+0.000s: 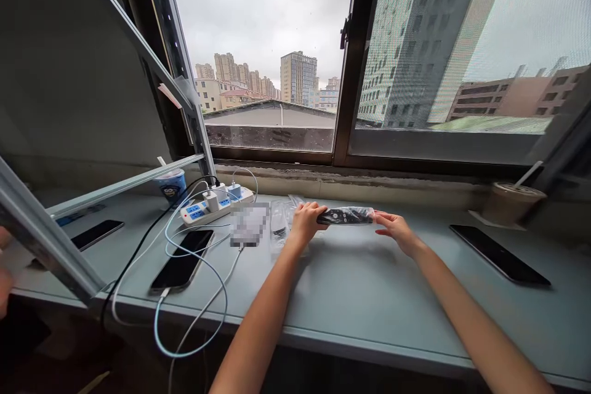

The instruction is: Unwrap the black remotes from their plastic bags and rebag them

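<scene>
A black remote control [347, 216] with buttons on its face, partly covered by clear plastic wrap, is held level just above the grey table [369, 295]. My left hand [306, 223] is closed around its left end. At the other end, the fingertips of my right hand [398, 231] pinch the wrapped tip. Beside my left hand, clear plastic packaging [279, 219] lies on the table, partly hidden by that hand; what it contains I cannot make out.
To the left lie a charging phone [182, 260], looped cables and a white power strip [217, 204] with plugs. A blue cup [172, 187] stands behind a metal frame [196, 117]. At right are a dark tablet [499, 253] and a brown drink cup [514, 202].
</scene>
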Available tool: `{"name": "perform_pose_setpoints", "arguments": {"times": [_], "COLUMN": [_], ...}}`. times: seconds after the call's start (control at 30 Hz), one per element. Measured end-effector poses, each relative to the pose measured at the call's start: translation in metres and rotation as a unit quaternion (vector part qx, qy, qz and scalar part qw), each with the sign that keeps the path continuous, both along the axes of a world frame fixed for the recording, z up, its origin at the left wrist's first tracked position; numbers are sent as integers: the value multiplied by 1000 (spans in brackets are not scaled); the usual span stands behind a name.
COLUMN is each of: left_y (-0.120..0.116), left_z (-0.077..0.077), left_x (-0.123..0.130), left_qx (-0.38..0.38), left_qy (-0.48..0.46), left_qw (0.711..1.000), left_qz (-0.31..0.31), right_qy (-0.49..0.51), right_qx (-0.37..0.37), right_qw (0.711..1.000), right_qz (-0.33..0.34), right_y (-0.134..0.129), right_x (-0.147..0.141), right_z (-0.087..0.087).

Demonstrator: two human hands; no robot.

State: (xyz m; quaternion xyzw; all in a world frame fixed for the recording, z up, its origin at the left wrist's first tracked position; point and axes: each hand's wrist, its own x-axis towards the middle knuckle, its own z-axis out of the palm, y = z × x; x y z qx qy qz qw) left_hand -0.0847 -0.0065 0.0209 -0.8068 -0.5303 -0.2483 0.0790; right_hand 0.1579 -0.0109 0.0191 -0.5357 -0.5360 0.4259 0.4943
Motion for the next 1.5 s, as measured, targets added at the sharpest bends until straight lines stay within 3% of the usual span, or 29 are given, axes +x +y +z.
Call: {"name": "perform_pose_setpoints", "arguments": {"times": [0.27, 0.7, 1.33, 1.5], "left_y": [-5, -8, -5, -6], "left_z": [1, 4, -2, -2], "left_x": [3, 9, 8, 10], "left_qx": [-4, 14, -16, -27], "left_qy": [-10, -5, -14, -21], "left_qw": [1000, 1000, 1000, 999], "left_qz": [18, 3, -3, -6], "right_qy": [71, 107, 16, 40], "right_qx": [-6, -51, -34, 14], "right_qw": [993, 989, 996, 992], "right_qz": [-95, -91, -84, -117], "right_y": [8, 5, 4, 8], "right_x": [-2, -10, -10, -8], "right_z": [-8, -9, -14, -10]}}
